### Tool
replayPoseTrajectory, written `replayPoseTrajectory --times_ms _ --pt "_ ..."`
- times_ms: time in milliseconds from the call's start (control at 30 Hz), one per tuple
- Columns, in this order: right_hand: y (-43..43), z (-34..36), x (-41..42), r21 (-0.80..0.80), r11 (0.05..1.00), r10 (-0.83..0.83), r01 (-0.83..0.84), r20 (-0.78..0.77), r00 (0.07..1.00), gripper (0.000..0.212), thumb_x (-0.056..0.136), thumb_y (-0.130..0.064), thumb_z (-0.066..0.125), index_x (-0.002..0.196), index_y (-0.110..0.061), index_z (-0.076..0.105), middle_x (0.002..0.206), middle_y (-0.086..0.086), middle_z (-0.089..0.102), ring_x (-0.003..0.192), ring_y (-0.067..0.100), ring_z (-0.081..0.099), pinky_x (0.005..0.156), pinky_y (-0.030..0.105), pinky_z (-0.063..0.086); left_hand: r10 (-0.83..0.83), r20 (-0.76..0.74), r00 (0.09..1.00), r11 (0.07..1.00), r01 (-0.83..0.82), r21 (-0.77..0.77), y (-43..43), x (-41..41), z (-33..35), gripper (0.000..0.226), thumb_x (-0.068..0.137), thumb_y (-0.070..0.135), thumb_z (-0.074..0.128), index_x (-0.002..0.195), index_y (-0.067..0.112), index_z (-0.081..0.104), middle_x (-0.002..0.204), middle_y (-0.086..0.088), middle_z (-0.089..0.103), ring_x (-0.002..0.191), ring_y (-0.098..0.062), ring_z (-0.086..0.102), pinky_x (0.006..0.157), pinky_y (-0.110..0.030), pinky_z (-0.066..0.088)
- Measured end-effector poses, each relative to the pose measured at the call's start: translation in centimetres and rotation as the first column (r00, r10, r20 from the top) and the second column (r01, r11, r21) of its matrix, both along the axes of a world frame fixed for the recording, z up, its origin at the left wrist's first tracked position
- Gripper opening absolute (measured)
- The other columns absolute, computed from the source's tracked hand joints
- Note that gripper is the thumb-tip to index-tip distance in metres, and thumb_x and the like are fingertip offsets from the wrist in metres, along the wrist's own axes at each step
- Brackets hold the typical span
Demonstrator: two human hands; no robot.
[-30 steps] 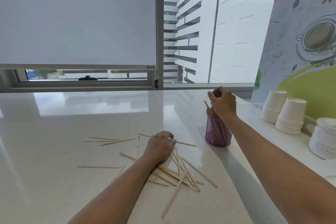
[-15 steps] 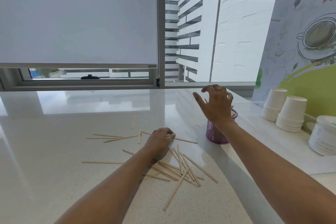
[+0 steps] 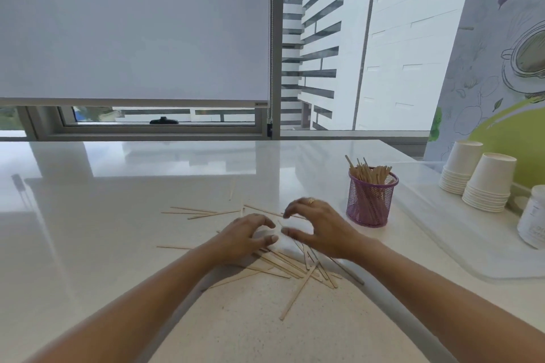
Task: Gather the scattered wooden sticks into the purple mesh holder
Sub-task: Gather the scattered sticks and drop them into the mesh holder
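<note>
Many wooden sticks [image 3: 283,264] lie loose on the white counter [image 3: 103,230]. Most sit in a crossed heap beneath and just in front of the two hands, and a few lie apart on the window side. The purple mesh holder [image 3: 370,205] stands upright to the right of the heap, near it but not touching, and is already crowded with sticks.

The left hand [image 3: 243,240] and the right hand [image 3: 323,233] hover low over the far edge of the heap, facing each other. Their fingers are curved and parted like two halves of a scoop. Neither visibly has hold of a stick, though motion blur softens the fingertips.

The likeliest trouble is a ragged bundle. The sticks cross at many angles, so closing both hands on them could trap some sideways and let others slip out onto the smooth counter. A crooked bunch would probably jam against the sticks already in the holder. The holder looks light, so a push on its rim could tip it and spill what it contains. A wide carry to the right might also brush the stacked paper cups [image 3: 483,183].
</note>
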State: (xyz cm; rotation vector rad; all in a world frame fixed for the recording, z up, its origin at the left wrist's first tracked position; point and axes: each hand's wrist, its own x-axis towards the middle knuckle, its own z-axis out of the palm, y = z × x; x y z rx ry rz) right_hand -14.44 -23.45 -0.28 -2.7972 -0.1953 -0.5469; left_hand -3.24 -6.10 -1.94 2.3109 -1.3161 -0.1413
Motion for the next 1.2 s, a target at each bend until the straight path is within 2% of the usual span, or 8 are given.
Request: replayPoseTrajectory --times_ms 133,300,467,733,1000,1067,1133,1200 --pt "1.1 -1.2 -1.8 0.032 0.992 0.126 -0.122 -0.303 0.945 0.066 0.081 -0.065 0.04 0.139 -0.034 0.035 0.15 -0.008 0.032 0.136 0.007 0.027 0.109 0.032 0.018 -0.077 -0.042 0.996 0.994 0.08 0.075 3.0 -0.8 -0.4 0.06 0.087 0.061 0.034 0.139 0.031 0.035 0.149 0.006 0.032 0.134 -0.014 0.029 0.111 -0.037 0.025" --pt "1.7 -1.6 -3.0 -0.087 0.973 0.155 -0.212 -0.43 0.889 0.077 0.082 -0.064 0.046 0.146 -0.039 0.013 0.158 -0.009 0.008 0.144 0.003 0.001 0.114 0.043 -0.003 -0.204 0.011 0.979 0.949 0.195 0.248 5.4 -1.3 -0.9 0.071 0.086 0.065 0.033 0.147 0.037 0.009 0.156 0.016 0.003 0.135 0.006 -0.001 0.115 -0.034 -0.006" --pt "2.1 -1.6 -2.0 -0.123 0.974 0.125 -0.192 -0.42 0.899 0.07 0.087 -0.063 0.041 0.147 -0.036 0.017 0.159 -0.008 0.01 0.145 0.005 0.004 0.117 0.049 0.004 -0.203 0.077 0.976 0.926 0.165 0.34 5.5 -1.0 -1.6 0.068 0.09 0.062 0.025 0.146 0.038 -0.007 0.156 0.016 -0.009 0.134 0.007 -0.015 0.112 -0.033 -0.013" --pt "1.4 -2.0 0.8 -0.112 0.989 0.047 -0.094 -0.365 0.93 0.062 0.088 -0.062 0.038 0.143 -0.037 0.027 0.156 -0.008 0.02 0.144 0.01 0.015 0.114 0.044 0.012 -0.114 0.143 0.983 0.928 0.054 0.369 4.3 0.6 -1.3 0.062 0.094 0.057 0.019 0.148 0.033 -0.003 0.158 0.009 -0.007 0.143 -0.004 -0.013 0.114 -0.04 -0.012" --pt "1.0 -1.8 2.9 -0.135 0.985 -0.143 0.11 -0.269 0.952 0.066 0.087 -0.066 0.035 0.142 -0.031 0.03 0.155 0.0 0.024 0.144 0.016 0.018 0.115 0.053 0.01 -0.025 0.28 0.96 0.927 -0.082 0.366 3.2 1.7 -0.5 0.071 0.091 0.062 0.024 0.149 0.027 0.001 0.159 0.003 -0.006 0.145 -0.01 -0.008 0.116 -0.044 -0.01" --pt "0.9 -1.9 3.2 -0.101 0.982 -0.183 0.162 -0.26 0.948 0.076 0.083 -0.07 0.036 0.144 -0.028 0.026 0.157 0.003 0.019 0.145 0.019 0.017 0.115 0.053 0.008 0.01 0.247 0.969 0.916 -0.108 0.387 3.4 2.1 -0.1 0.089 0.08 0.075 0.027 0.149 0.027 -0.002 0.159 0.002 -0.009 0.145 -0.012 -0.01 0.115 -0.045 -0.011" --pt "0.5 -1.7 3.4 -0.082 0.974 -0.224 0.209 -0.291 0.93 0.09 0.075 -0.076 0.041 0.147 -0.026 0.019 0.158 0.006 0.013 0.146 0.021 0.011 0.115 0.054 0.006 0.025 0.177 0.984 0.888 -0.104 0.447 4.0 2.7 0.8 0.125 0.05 0.097 0.02 0.149 0.026 -0.008 0.158 0.001 -0.015 0.145 -0.015 -0.013 0.115 -0.047 -0.011" --pt "-0.1 -1.2 3.5 -0.075 0.963 -0.267 0.258 -0.374 0.888 0.103 0.069 -0.078 0.046 0.149 -0.024 0.011 0.159 0.008 0.004 0.147 0.022 0.002 0.115 0.054 0.003 0.035 0.129 0.991 0.865 -0.095 0.493 4.8 3.5 1.6 0.148 0.024 0.103 0.015 0.148 0.025 -0.011 0.157 0.001 -0.018 0.145 -0.018 -0.014 0.115 -0.049 -0.01"
